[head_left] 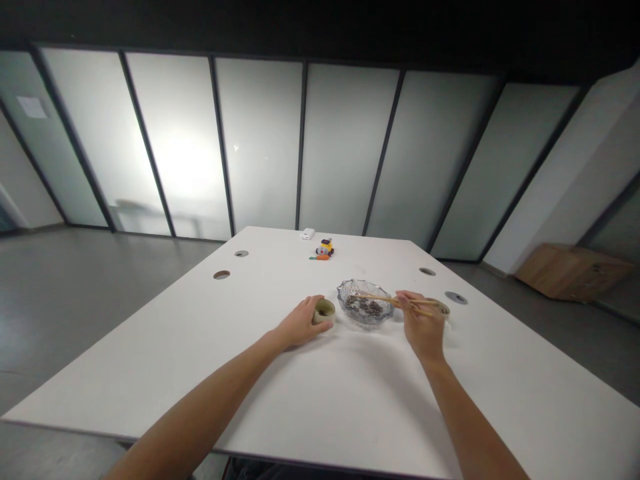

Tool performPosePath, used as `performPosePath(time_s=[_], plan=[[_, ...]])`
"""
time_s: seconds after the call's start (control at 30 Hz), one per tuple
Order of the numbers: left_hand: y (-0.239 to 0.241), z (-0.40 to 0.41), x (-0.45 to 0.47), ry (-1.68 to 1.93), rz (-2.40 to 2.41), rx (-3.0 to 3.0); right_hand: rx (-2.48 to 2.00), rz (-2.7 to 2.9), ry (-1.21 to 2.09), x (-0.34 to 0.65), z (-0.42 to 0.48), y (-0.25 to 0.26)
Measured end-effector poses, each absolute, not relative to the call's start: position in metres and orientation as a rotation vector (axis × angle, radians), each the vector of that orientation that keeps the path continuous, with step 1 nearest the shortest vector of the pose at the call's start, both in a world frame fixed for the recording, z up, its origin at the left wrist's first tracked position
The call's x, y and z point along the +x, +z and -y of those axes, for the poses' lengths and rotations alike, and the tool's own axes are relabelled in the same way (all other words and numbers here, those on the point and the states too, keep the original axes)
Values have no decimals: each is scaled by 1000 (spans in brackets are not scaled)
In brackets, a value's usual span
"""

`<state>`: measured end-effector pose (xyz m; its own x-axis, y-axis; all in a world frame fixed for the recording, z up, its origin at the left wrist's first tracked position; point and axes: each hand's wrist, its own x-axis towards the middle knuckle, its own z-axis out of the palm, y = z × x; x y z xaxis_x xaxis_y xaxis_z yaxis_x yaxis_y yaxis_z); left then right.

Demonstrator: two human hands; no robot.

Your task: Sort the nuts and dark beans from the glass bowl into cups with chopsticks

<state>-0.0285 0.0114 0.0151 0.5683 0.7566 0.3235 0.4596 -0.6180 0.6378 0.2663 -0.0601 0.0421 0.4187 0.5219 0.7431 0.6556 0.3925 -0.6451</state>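
Note:
My left hand [304, 323] is wrapped around the side of a small greenish cup [325, 309] standing on the white table [280, 393]. In my right hand [420, 323] is a pair of chopsticks [373, 297], their tips reaching left into a clear glass bowl [366, 320]. Small dark brown pieces [364, 306], too small to name, lie in the bowl. A second greenish cup [442, 307] is just behind my right hand and partly hidden by it. The glass bowl sits between both hands.
Farther back are a yellow toy vehicle [325, 247], an orange carrot-shaped item [323, 257] and a small white box [307, 234]. Round holes, one of them here [221, 275], pierce the tabletop on both sides. A cardboard box [570, 272] rests on the floor at right.

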Motion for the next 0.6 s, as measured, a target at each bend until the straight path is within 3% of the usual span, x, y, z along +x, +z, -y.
performPosePath(time_s=[0.6], plan=[[13, -13, -29, 817, -962, 2317, -1263, 1456, -84, 270, 51, 30]])
